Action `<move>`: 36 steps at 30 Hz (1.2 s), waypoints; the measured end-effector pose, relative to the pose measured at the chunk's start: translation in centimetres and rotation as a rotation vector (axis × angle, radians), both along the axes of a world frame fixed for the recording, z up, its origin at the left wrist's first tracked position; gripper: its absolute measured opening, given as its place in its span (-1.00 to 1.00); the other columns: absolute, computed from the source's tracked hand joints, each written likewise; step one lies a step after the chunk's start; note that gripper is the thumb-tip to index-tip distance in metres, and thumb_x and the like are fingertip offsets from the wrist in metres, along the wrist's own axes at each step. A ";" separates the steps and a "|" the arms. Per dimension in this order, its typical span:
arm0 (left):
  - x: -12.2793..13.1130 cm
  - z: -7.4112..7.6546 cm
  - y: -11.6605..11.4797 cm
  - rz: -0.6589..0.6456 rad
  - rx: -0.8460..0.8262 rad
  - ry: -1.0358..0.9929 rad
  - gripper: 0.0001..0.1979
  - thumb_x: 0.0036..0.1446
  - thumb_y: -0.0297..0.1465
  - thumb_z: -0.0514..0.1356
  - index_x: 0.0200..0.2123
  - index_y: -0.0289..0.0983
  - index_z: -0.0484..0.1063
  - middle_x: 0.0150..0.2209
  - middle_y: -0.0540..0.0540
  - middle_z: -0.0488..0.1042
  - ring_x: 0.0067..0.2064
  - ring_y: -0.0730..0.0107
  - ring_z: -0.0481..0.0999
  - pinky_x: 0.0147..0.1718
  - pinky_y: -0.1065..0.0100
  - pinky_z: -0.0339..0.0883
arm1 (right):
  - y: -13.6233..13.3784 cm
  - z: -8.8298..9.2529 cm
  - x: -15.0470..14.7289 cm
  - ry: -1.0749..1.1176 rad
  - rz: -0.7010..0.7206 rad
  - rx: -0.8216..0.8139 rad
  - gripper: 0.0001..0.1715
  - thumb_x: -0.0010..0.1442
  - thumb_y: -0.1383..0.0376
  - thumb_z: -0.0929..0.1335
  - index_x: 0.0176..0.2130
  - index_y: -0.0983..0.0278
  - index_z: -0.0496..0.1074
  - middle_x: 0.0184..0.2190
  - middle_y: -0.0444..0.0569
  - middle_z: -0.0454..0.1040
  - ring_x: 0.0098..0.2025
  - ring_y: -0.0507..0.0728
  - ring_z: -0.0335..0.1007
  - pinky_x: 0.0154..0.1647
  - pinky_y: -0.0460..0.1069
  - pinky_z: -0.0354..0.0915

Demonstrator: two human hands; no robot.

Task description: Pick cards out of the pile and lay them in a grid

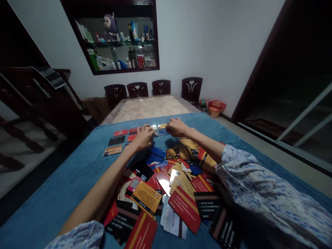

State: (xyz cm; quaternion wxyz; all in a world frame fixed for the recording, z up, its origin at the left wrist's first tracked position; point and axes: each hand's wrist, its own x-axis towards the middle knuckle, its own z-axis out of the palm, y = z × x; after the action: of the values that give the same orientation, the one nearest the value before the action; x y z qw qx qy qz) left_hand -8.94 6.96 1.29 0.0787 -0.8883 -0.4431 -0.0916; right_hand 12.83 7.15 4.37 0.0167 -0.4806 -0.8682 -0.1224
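Note:
My left hand (pixel 145 137) reaches over the laid-out cards, its fingers bent and closed with the tips pointing down. Whatever those fingertips hold, if anything, is hidden. A pale card (pixel 156 133) lies just right of them. My right hand (pixel 176 126) is closed, knuckles up, at the right edge of a blue card (pixel 163 132) and a gold card (pixel 162 126); I cannot make out what is pinched in it. Left of my hands, a red card (pixel 120 132), a black card (pixel 116 140) and a gold card with a figure (pixel 112 150) lie flat in rows.
A large loose heap of mixed cards (pixel 181 183) spreads between my forearms on the blue cloth (pixel 70 180). Beyond it shows the bare marble-like tabletop (pixel 147 106). Several dark chairs (pixel 161 87) stand at the far end, below a wall cabinet (pixel 124 43). An orange bucket (pixel 214 112) sits on the floor.

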 end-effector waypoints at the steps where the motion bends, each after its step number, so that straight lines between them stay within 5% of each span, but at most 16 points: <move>1: 0.5 -0.1 -0.3 -0.016 -0.004 -0.001 -0.58 0.08 -0.53 0.14 0.04 -0.21 0.41 0.14 -0.23 0.36 0.29 -0.11 0.09 0.13 -0.17 0.04 | -0.4 -0.2 0.5 0.006 -0.005 -0.002 -0.71 0.24 0.36 0.25 -0.25 0.27 0.57 -0.14 0.10 0.57 -0.05 0.24 0.29 -0.24 0.04 -0.01; 19: 7.4 -1.7 -6.3 -0.311 -0.088 0.073 -0.59 0.07 -0.54 0.14 0.02 -0.22 0.39 0.09 -0.20 0.42 0.27 -0.08 0.07 0.12 -0.19 0.00 | -4.7 -5.5 7.0 0.090 0.023 -0.080 -0.79 0.26 0.29 0.30 -0.21 0.18 0.55 -0.17 0.04 0.54 -0.09 0.20 0.22 -0.28 0.01 -0.01; 24: 9.1 -1.8 -7.2 -0.384 -0.129 0.094 -0.74 0.09 -0.54 0.11 -0.15 -0.21 0.45 0.07 -0.17 0.43 0.25 -0.04 0.10 0.11 -0.18 0.03 | -4.5 -6.2 7.7 0.137 0.073 -0.108 -0.73 0.21 0.35 0.31 -0.14 0.15 0.56 -0.10 0.03 0.53 -0.08 0.20 0.22 -0.26 0.00 0.04; 36: 8.0 -1.1 -7.3 -0.305 -0.150 0.164 -0.72 0.03 -0.55 0.13 -0.19 -0.23 0.53 -0.01 -0.20 0.46 0.20 -0.04 0.14 0.09 -0.18 0.01 | -4.3 -7.0 8.7 0.236 0.205 -0.129 -0.74 0.15 0.35 0.35 -0.18 0.18 0.60 -0.12 0.02 0.54 -0.14 0.18 0.24 -0.16 0.04 0.13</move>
State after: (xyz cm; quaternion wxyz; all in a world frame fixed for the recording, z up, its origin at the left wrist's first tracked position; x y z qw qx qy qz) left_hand -0.91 -0.37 0.17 0.0333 -0.9531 -0.3009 0.0039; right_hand 21.50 2.81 -2.68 0.1001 -0.4007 -0.9107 -0.0065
